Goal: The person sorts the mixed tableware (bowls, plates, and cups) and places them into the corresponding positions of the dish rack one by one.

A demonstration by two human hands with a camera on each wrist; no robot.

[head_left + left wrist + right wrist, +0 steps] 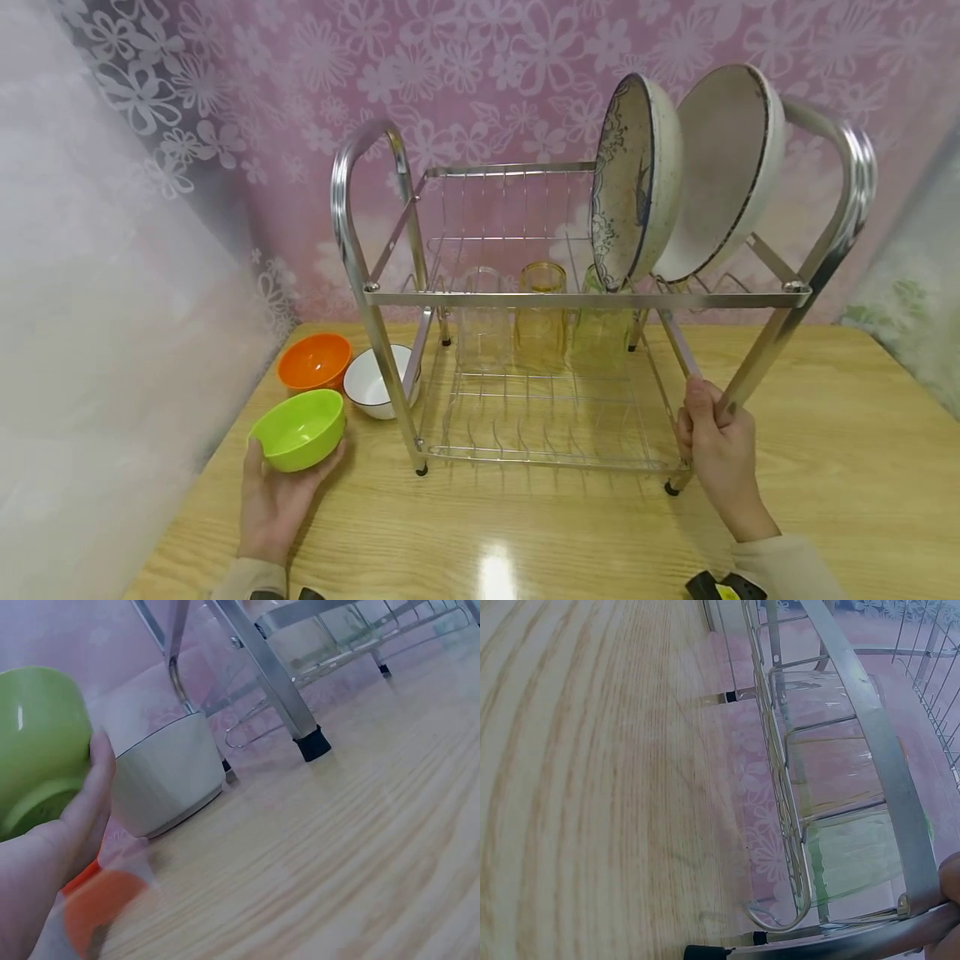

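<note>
My left hand (279,510) holds a bright green bowl (298,432), its thumb on the near left side and its fingers under and around the right. In the left wrist view the green bowl (37,750) is held up off the table, its base ring showing. With my right hand (722,457) I grip the front right leg of a two-tier metal dish rack (585,301), below the upper shelf. In the right wrist view, part of that hand (949,881) shows at the rack's metal bar, the rest out of frame.
Behind the green bowl are an orange bowl (315,360) and a white dark-rimmed bowl (369,385), left of the rack. Two large dishes, one patterned (660,179) and one white (723,158), stand on its upper right. Clear (482,333), amber (542,329) and green (600,333) glasses stand below.
</note>
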